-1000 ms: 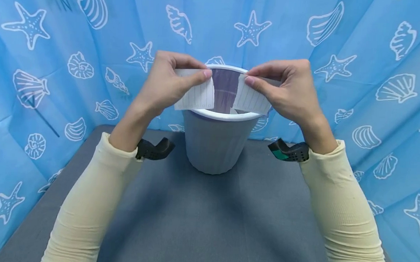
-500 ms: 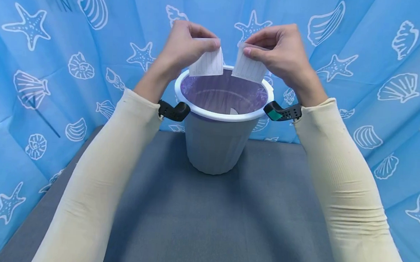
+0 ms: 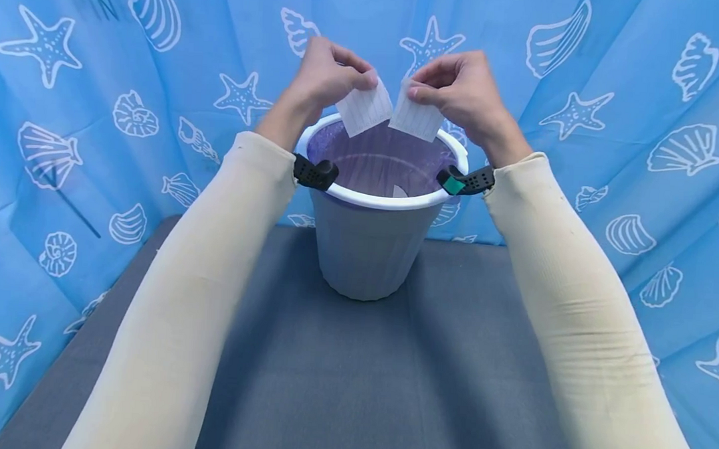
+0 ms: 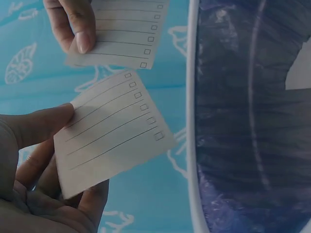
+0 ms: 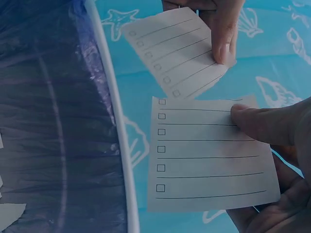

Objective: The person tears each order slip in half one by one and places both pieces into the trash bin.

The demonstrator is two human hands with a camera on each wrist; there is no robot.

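My left hand (image 3: 328,76) pinches a white piece of lined paper (image 4: 109,133) between thumb and fingers; small checkboxes run along one side of it. A matching lined piece (image 5: 209,160) is pinched by my right hand (image 3: 466,92). In the head view both pieces hang above the far part of a grey bin (image 3: 367,251), their inner edges close together and slanting apart downward. The bin has a white rim (image 3: 390,202) and a purple plastic liner (image 3: 374,165). A white paper scrap (image 3: 400,191) lies inside it.
The bin stands at the back of a table with a dark grey cover (image 3: 353,371). Behind it hangs a blue curtain (image 3: 178,96) printed with white shells and starfish. Black bands (image 3: 316,174) sit on both wrists.
Both hands have risen from near the bin's front rim to above its far side, still holding the paper pieces. Lately the hands have come closer together and the pieces have tilted.
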